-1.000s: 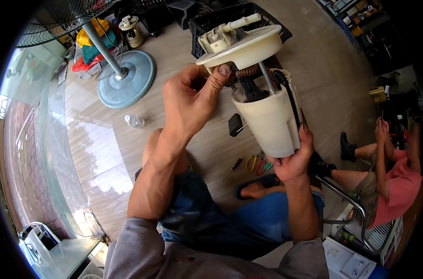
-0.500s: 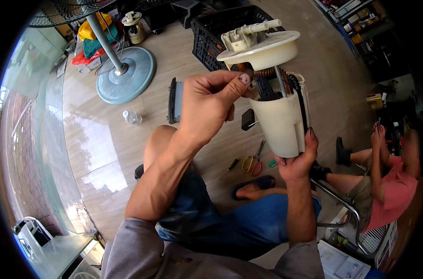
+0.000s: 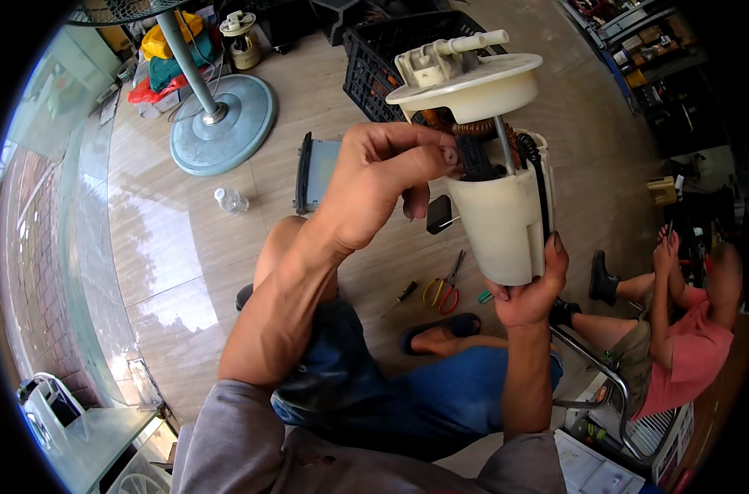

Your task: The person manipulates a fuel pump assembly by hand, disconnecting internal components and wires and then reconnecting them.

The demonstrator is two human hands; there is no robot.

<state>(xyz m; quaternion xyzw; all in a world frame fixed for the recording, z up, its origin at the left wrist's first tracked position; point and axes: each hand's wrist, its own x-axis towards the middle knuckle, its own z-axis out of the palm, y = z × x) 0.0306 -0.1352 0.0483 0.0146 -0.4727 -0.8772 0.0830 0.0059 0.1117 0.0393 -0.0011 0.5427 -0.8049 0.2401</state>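
Observation:
A fuel pump module (image 3: 501, 222), a cream plastic cup under a round flanged cap, is held up in front of me, slightly tilted. My right hand (image 3: 529, 298) grips the cup's base from below, thumb up its side. At the cup's upper rim, the thumb and fingers of my left hand (image 3: 382, 177) are pinched together beside a black plastic part (image 3: 475, 156); what lies between the fingertips is hidden. A metal rod (image 3: 504, 142) joins cap and cup, with brown corrugated hose and black wiring between them. A black float (image 3: 438, 214) on a thin wire hangs beside the cup.
On the tiled floor lie red-and-yellow-handled scissors (image 3: 448, 288), a screwdriver (image 3: 406, 294), a plastic bottle (image 3: 231, 200) and a flat grey unit (image 3: 317, 174). A black crate (image 3: 366, 70) and a fan base (image 3: 223, 123) stand beyond. Another person (image 3: 687, 354) sits at right.
My left hand has shifted slightly right, its fingertips closer to the black part at the rim. The module has moved a little right and down with my right hand.

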